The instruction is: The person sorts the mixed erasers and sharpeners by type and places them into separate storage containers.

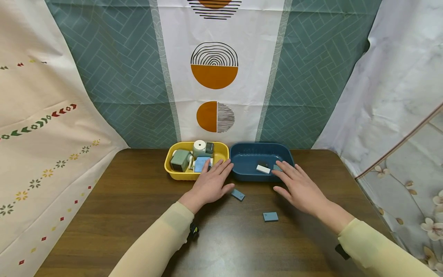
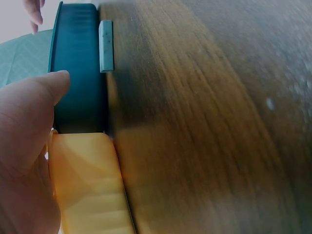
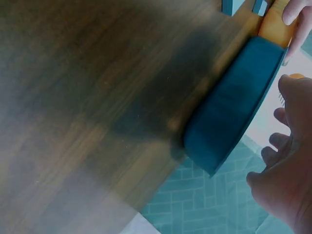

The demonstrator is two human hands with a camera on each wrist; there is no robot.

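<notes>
My left hand (image 1: 212, 184) hovers with extended fingers at the front right corner of a yellow tray (image 1: 182, 176). In that tray lie a grey-green boxy piece (image 1: 180, 159), a white-topped round piece (image 1: 199, 147) and a light blue piece (image 1: 200, 164). My right hand (image 1: 300, 188), fingers spread, is over the front right of a dark blue tray (image 1: 249, 154). Inside the blue tray are a white block (image 1: 263, 169), a dark block (image 1: 263, 164) and a blue-grey block (image 1: 277, 167) partly covered by the fingertips. Neither hand is seen holding anything.
Two flat blue-grey blocks lie on the wooden table (image 1: 138, 215): one (image 1: 237, 194) near my left thumb, another (image 1: 270, 217) closer to me. The trays stand side by side at the table's back edge, before a patterned curtain (image 1: 221, 92). Cloths hang at both sides.
</notes>
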